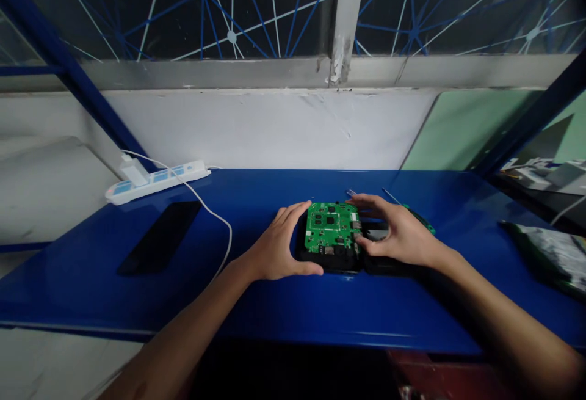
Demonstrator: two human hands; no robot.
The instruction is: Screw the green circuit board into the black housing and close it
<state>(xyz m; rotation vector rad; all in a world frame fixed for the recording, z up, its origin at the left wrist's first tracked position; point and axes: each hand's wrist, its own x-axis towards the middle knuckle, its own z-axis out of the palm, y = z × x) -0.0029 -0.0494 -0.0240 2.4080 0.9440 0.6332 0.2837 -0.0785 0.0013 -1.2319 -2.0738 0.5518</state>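
A green circuit board (332, 229) with dark chips and metal ports lies over a black plastic case (327, 262) on the blue table. My left hand (274, 247) is wrapped round the left side of the case, its thumb along the front and its fingertips at the board's far left corner. At the board's right edge, my right hand (396, 232) grips it between thumb and fingers, next to the ports. A second black piece (389, 267), partly hidden, lies beneath my right hand. Whether the board sits fully down in the case I cannot tell.
Behind my right hand lie a thin metal shaft (390, 195) and a green tool handle (423, 220). A white power strip (160, 181) with a trailing white cable (215, 212) and a flat black object (160, 238) are at left. A silvery bag (552, 253) lies right.
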